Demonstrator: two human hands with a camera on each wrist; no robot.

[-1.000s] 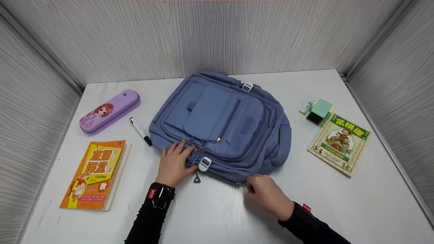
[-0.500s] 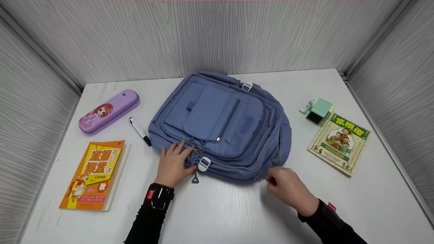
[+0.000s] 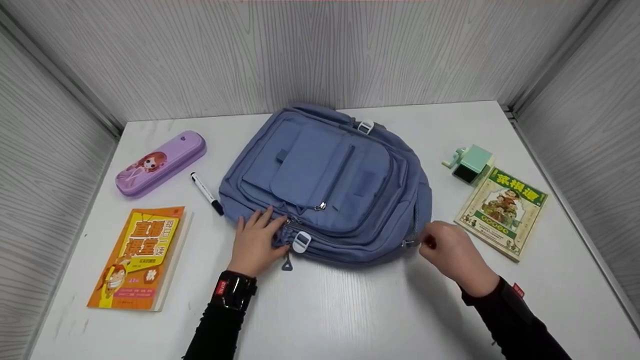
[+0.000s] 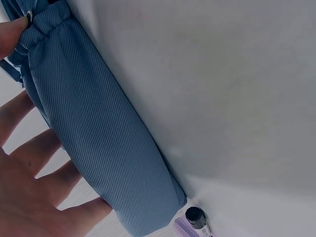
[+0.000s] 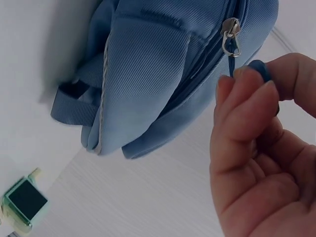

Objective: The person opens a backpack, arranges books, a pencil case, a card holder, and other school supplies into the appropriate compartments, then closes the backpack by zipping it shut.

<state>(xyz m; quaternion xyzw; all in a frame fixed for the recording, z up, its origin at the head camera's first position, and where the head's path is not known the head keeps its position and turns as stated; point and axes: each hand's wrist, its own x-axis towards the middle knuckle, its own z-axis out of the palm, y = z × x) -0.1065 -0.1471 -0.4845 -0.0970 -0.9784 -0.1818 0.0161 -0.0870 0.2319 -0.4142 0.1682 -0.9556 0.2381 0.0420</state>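
A blue backpack [image 3: 310, 175] lies on the white table with its front pockets facing up. My left hand [image 3: 255, 245] rests on its lower left side, fingers spread and straight; the left wrist view shows those fingers against the ribbed side pocket [image 4: 94, 118]. At the bag's lower right edge my right hand [image 3: 452, 250] pinches a blue zipper pull [image 5: 259, 69] between thumb and curled fingers. The metal zipper slider [image 5: 230, 37] sits on the zipper line just beyond the fingertips. A triangular pull tab [image 3: 287, 263] hangs beside my left thumb.
To the left lie a purple pencil case [image 3: 161, 164], a black-and-white marker [image 3: 206, 193] and an orange book [image 3: 137, 260]. A green pencil sharpener [image 3: 472, 162] touches or nearly touches a green-and-cream book [image 3: 502, 212] on the right. Grey wood-grain panels [image 3: 320, 55] enclose the table.
My right hand has moved right and a little away from me around the bag's corner, drawing the zipper pull along. The left hand has stayed in place.
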